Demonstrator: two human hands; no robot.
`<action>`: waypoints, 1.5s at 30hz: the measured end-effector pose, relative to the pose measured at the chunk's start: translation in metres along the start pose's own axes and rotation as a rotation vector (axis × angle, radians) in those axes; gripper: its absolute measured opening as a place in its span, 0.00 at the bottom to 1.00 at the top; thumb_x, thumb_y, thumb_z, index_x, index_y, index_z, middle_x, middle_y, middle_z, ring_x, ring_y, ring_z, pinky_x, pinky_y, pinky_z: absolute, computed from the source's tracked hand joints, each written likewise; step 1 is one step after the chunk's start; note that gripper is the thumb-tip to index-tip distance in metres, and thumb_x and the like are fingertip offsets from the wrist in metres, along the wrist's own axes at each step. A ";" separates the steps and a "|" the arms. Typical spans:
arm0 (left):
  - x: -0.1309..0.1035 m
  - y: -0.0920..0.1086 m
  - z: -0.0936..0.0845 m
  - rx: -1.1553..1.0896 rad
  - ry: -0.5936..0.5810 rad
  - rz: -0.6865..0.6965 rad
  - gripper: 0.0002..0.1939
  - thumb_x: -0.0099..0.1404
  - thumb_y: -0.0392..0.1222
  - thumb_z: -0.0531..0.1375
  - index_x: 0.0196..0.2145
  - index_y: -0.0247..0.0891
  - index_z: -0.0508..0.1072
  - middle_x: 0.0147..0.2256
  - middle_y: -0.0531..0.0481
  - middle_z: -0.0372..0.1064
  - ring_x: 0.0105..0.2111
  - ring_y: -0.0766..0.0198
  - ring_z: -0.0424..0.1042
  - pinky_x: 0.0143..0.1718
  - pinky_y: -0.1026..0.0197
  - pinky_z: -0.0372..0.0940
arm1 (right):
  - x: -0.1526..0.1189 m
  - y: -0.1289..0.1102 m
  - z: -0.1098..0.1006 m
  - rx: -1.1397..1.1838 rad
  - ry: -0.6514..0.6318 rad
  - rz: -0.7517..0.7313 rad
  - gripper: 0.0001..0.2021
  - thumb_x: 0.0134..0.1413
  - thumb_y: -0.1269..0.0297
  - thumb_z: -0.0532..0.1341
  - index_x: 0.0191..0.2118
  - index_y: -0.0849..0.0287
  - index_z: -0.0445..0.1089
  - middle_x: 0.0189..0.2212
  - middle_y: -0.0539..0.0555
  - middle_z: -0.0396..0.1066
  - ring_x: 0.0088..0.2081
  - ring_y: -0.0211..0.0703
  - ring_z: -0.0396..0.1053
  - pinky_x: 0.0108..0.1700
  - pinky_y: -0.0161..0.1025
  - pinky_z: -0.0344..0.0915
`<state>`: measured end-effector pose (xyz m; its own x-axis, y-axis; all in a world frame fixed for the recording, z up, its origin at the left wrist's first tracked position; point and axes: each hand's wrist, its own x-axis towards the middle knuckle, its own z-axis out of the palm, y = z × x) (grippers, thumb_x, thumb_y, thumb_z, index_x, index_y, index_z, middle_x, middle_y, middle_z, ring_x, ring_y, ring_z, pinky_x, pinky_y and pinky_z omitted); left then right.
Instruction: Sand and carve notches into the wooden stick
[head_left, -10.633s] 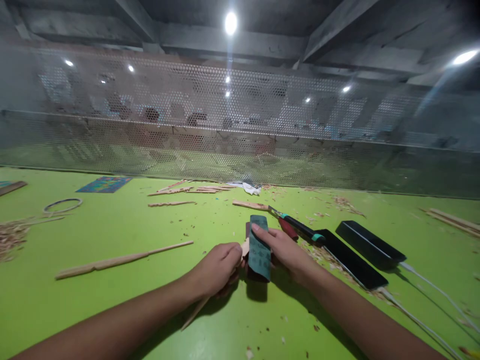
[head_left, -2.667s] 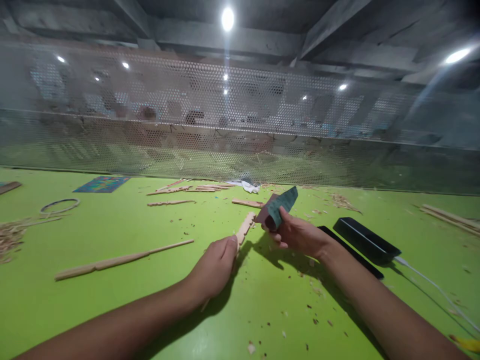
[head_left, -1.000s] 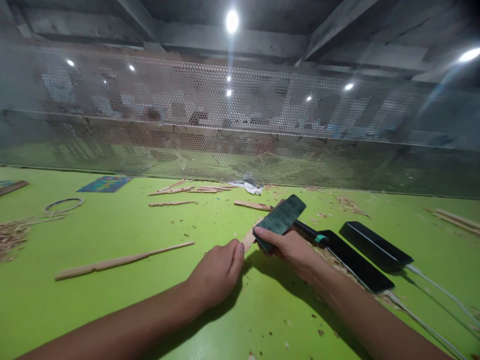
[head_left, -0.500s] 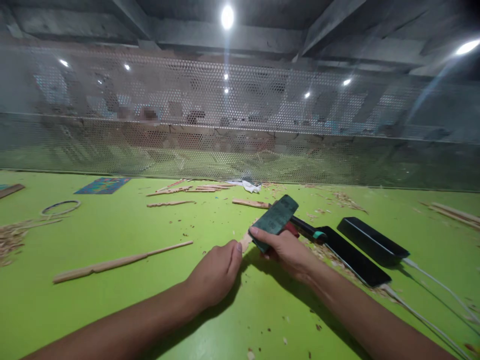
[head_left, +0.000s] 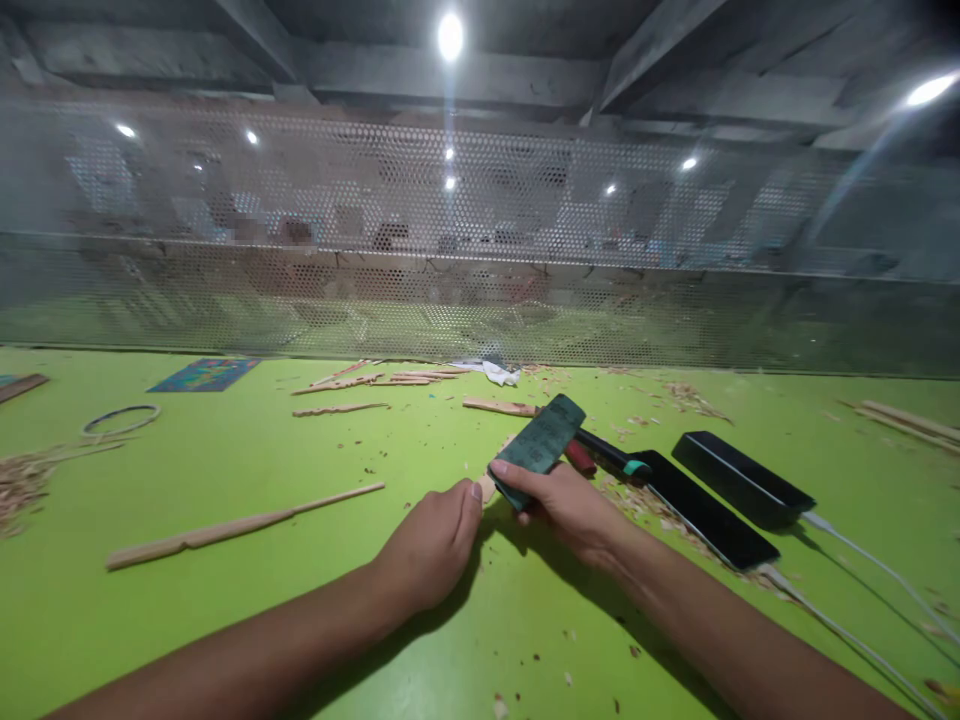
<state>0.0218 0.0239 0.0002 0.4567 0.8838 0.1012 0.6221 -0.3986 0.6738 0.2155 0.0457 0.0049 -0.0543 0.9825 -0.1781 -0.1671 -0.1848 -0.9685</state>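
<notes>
My left hand [head_left: 435, 545] is closed around a pale wooden piece [head_left: 487, 489], of which only a short end shows past the thumb. In my right hand [head_left: 566, 505] is a folded dark green sheet of sandpaper [head_left: 541, 443], pinched with the thumb on top and pressed over the wooden piece. The sandpaper hides the rest of the wood. Just behind the right hand lie a red handle [head_left: 580, 458] and a black-handled tool [head_left: 611, 453] with a teal band. To the left of my hands a long carved wooden stick [head_left: 240, 527] rests on the green table [head_left: 300, 640].
A phone [head_left: 705, 515] and a black power bank [head_left: 742, 480], both with white cables, lie at right among wood shavings [head_left: 652, 510]. Carved sticks [head_left: 341, 409] lie toward the perforated screen [head_left: 480, 310] at the back. A ring [head_left: 120, 420] and patterned card [head_left: 204, 375] are at left.
My right hand and the sandpaper have slid slightly left and down along the wooden piece, toward my left hand. More of the red handle shows. The left hand stays nearly still.
</notes>
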 end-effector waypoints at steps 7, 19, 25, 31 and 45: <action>-0.001 0.002 0.000 0.019 0.001 -0.017 0.24 0.80 0.56 0.36 0.30 0.45 0.58 0.23 0.54 0.57 0.24 0.58 0.59 0.29 0.56 0.52 | 0.013 -0.013 -0.018 0.050 0.086 -0.055 0.19 0.41 0.54 0.81 0.29 0.58 0.74 0.28 0.53 0.73 0.26 0.38 0.63 0.22 0.35 0.60; 0.001 0.001 0.001 0.015 -0.014 -0.018 0.25 0.79 0.57 0.34 0.32 0.45 0.59 0.25 0.52 0.59 0.26 0.56 0.61 0.31 0.55 0.54 | 0.010 -0.009 -0.010 0.072 0.083 -0.017 0.17 0.40 0.56 0.82 0.29 0.60 0.77 0.30 0.55 0.75 0.28 0.38 0.66 0.22 0.33 0.64; -0.001 0.000 0.002 0.006 -0.013 -0.020 0.24 0.79 0.56 0.35 0.31 0.45 0.59 0.26 0.52 0.60 0.26 0.56 0.61 0.32 0.54 0.54 | 0.004 -0.005 -0.004 0.068 0.071 0.003 0.17 0.41 0.57 0.82 0.28 0.60 0.77 0.29 0.54 0.74 0.27 0.38 0.66 0.22 0.33 0.66; 0.001 0.001 0.000 -0.004 -0.009 -0.011 0.25 0.79 0.56 0.34 0.34 0.44 0.61 0.29 0.50 0.65 0.29 0.56 0.65 0.35 0.54 0.58 | -0.002 -0.002 0.009 0.067 0.031 0.040 0.17 0.40 0.59 0.82 0.27 0.63 0.77 0.26 0.54 0.74 0.26 0.38 0.68 0.22 0.33 0.67; 0.000 0.000 0.003 0.022 0.001 -0.017 0.26 0.79 0.55 0.34 0.33 0.44 0.62 0.28 0.51 0.64 0.28 0.57 0.64 0.33 0.55 0.57 | 0.000 -0.003 0.007 0.100 0.072 0.041 0.14 0.42 0.63 0.81 0.29 0.63 0.77 0.27 0.53 0.75 0.25 0.36 0.67 0.22 0.32 0.66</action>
<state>0.0237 0.0235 -0.0020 0.4453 0.8908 0.0908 0.6436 -0.3889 0.6592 0.2097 0.0463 0.0094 0.0071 0.9724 -0.2331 -0.2640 -0.2230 -0.9384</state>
